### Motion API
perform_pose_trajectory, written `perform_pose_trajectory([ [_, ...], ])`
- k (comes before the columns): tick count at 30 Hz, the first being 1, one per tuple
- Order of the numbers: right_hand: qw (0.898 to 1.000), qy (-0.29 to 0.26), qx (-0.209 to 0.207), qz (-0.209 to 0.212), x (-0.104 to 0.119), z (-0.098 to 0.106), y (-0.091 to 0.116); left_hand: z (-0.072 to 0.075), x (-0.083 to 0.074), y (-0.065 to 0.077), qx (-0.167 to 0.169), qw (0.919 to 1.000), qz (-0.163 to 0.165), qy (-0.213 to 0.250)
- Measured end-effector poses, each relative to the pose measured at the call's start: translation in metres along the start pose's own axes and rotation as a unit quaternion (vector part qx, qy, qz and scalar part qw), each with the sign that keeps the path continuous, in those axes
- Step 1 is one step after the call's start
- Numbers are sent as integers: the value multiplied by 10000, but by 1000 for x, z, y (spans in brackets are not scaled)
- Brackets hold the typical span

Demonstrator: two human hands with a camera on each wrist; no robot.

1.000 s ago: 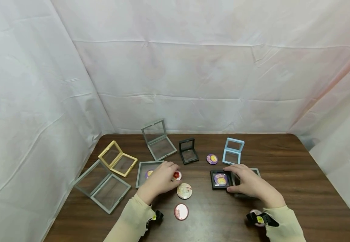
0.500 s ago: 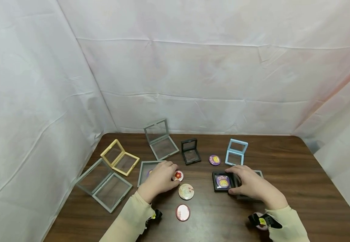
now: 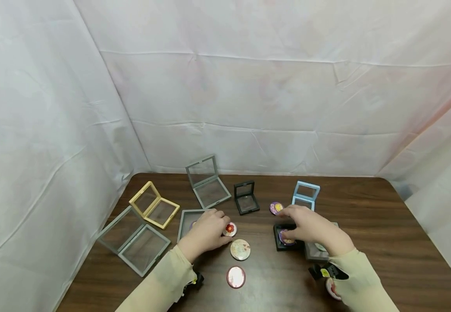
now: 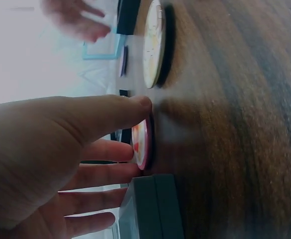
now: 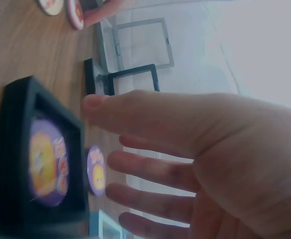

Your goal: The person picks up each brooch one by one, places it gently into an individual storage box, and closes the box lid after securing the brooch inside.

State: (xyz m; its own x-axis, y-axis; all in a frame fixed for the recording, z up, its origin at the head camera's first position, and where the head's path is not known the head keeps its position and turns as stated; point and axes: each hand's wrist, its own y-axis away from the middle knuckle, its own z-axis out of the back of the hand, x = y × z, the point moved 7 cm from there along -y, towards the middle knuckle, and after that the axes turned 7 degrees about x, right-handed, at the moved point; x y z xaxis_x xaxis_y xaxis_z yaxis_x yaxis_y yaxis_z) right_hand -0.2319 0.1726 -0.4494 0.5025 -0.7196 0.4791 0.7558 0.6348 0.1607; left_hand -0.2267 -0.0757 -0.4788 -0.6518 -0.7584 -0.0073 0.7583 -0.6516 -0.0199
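Observation:
My left hand (image 3: 207,229) lies beside a white badge with a red flower (image 3: 230,229). Its fingers are fairly straight, and in the left wrist view the index fingertip is at the badge's edge (image 4: 144,144). Beneath that hand is a closed grey display case (image 3: 182,222), its purple badge mostly covered. My right hand (image 3: 313,223) is over a small black display case (image 3: 278,243) containing a purple badge with a yellow figure (image 5: 45,162). Its thumb and fingers are spread and grip nothing. Another purple badge (image 3: 275,208) lies just past the right fingertips.
Open cases stand along the back and left: yellow (image 3: 163,212), grey (image 3: 211,193), black (image 3: 246,203), blue (image 3: 305,190) and large grey (image 3: 144,251). A cream badge (image 3: 240,250) and a pink badge (image 3: 236,277) lie in front. Another grey case (image 3: 315,253) is under the right wrist.
My right hand has left the black case's right edge and shifted left and up over it, fingers now near the loose purple badge. The left hand has stayed by the flower badge.

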Motion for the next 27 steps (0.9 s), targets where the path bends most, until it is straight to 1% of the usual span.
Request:
perform_pose_trajectory([
  [4,9997,-20,-245,82,-1,4,-18,-2,0,-4,91,9999,48,-54],
  [8,9984,-164,-539,-16,-5,4,-36,-3,1,-7,135,9999,70,-55],
  [13,9967,-377,-684,-208,-14,1,-60,-3,2,-10,200,9998,75,-3],
  [17,9943,-684,-746,-326,-21,-3,-76,-4,4,-11,281,9995,63,155],
  [21,9919,-924,-802,-342,-25,-7,-89,-1,7,-13,182,9994,92,278],
  [27,9879,-1157,-926,-450,-28,-13,-103,6,12,-19,-209,9981,169,555],
])
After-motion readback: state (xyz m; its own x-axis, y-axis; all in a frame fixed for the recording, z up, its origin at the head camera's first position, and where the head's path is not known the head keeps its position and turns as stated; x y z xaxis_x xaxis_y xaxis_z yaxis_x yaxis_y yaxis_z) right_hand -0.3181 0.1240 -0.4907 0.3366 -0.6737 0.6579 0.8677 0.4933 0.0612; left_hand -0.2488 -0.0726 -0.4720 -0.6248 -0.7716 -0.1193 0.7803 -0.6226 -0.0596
